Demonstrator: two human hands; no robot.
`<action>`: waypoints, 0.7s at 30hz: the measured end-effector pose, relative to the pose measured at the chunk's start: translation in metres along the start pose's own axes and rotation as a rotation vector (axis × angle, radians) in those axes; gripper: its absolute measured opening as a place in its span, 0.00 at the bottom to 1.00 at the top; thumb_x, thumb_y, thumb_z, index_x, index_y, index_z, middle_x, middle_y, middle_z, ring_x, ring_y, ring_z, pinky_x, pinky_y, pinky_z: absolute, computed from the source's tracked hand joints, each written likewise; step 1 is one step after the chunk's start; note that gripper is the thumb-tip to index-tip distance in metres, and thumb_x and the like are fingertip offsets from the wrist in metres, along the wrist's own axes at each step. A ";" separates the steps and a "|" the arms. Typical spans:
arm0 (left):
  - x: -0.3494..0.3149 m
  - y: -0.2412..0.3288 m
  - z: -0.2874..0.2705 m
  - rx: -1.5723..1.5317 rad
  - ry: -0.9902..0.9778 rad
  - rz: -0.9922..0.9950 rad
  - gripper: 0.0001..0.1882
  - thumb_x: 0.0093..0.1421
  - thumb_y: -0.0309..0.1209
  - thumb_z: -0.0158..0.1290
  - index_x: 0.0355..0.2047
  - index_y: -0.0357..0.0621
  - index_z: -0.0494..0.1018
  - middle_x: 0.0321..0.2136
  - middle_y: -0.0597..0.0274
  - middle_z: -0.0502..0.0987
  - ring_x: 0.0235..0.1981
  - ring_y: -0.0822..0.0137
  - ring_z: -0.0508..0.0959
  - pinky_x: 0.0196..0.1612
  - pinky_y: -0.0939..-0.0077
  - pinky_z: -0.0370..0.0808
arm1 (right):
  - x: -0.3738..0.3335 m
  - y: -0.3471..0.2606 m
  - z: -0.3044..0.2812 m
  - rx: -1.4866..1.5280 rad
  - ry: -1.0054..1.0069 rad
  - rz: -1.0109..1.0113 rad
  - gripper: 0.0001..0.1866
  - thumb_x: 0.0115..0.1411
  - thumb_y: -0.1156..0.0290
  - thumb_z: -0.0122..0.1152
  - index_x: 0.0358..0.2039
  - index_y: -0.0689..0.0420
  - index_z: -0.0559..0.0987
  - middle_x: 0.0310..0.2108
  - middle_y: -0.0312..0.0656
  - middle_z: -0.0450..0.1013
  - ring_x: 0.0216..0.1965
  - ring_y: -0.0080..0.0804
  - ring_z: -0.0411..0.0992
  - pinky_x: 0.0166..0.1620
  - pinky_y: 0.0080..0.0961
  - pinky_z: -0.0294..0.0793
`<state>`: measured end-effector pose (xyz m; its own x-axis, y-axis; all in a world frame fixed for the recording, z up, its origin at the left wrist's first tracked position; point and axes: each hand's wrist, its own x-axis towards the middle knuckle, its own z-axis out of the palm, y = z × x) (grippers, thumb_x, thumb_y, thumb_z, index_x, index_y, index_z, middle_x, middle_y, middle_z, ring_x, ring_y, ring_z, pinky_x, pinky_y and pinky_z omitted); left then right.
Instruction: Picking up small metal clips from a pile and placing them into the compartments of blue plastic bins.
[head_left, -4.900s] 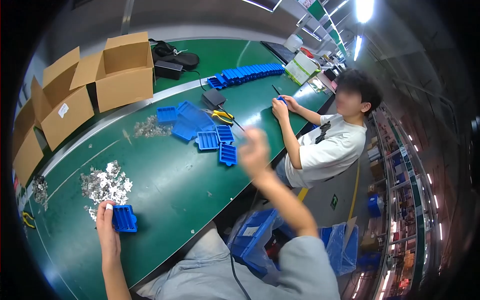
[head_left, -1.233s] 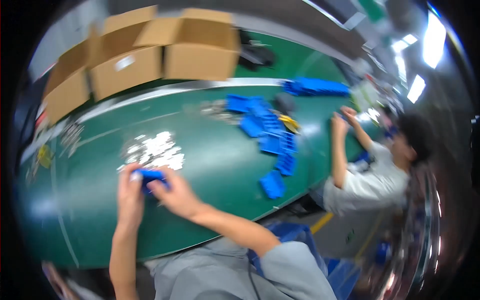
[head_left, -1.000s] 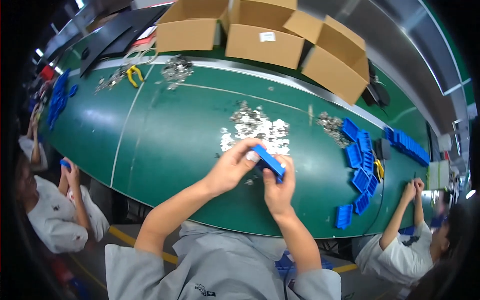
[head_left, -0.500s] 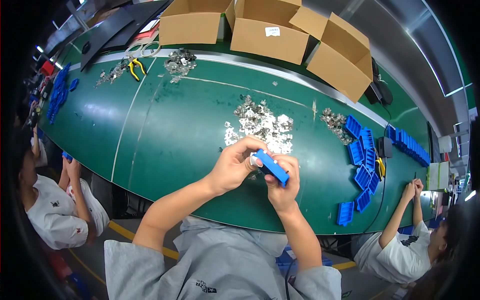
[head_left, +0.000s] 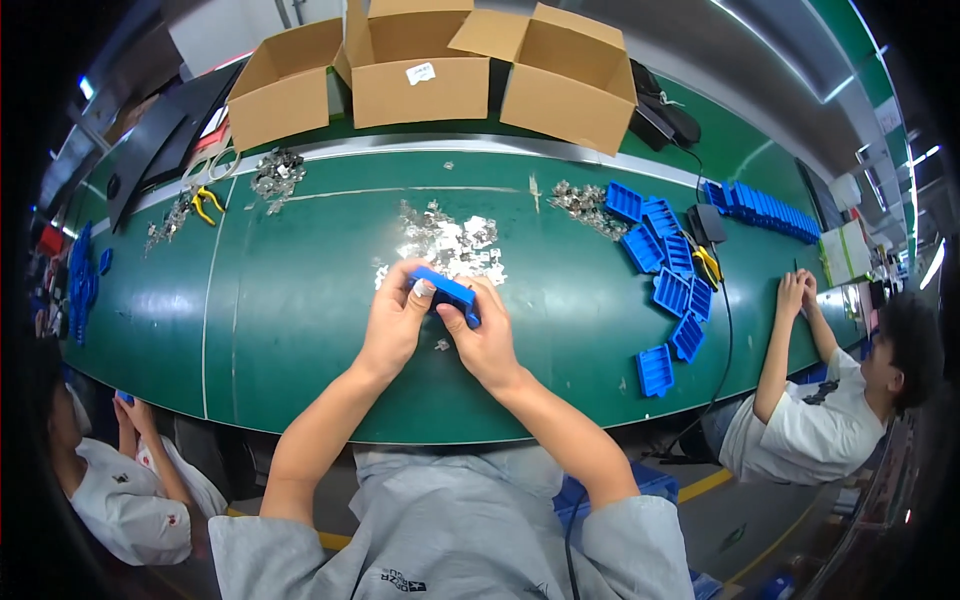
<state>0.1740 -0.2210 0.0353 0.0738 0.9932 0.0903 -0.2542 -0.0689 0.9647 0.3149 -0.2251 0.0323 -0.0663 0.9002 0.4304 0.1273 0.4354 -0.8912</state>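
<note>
Between both hands I hold a small blue plastic tray (head_left: 447, 287), tilted above the green table near its middle. My left hand (head_left: 392, 322) grips its left end, the thumb wrapped in something white and pressed on the near side. On the other end, my right hand (head_left: 487, 342) is closed, with its thumb against the near side. The fingers hide much of the tray, and I cannot tell what is inside it. Just beyond the hands lies a loose pile of small shiny metal pieces (head_left: 452, 238). One stray piece (head_left: 442, 344) rests on the table nearer to me.
Several compartmented blue trays (head_left: 672, 291) lie at the right by yellow-handled pliers (head_left: 706, 265); a row of others (head_left: 765, 212) stands farther back. Open cardboard boxes (head_left: 420, 92) line the far edge. More metal pieces (head_left: 277, 178) and pliers (head_left: 208, 206) sit far left. Co-workers sit on both sides.
The view has swung right, so the table and boxes appear farther left. The blue tray is turned to a flatter slant, and both hands still hold it.
</note>
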 end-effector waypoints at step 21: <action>-0.043 0.024 -0.246 0.799 0.536 -0.134 0.21 0.63 0.39 0.53 0.47 0.31 0.72 0.35 0.63 0.75 0.35 0.77 0.72 0.39 0.81 0.71 | 0.032 0.039 -0.170 -0.937 0.293 0.001 0.18 0.55 0.69 0.61 0.45 0.62 0.74 0.40 0.48 0.72 0.44 0.46 0.70 0.50 0.36 0.68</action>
<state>-0.0727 -0.2426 -0.0061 -0.4448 0.8950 0.0335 0.4692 0.2010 0.8599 0.4864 -0.1782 0.0358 0.1659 0.8109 0.5612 0.8694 0.1483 -0.4712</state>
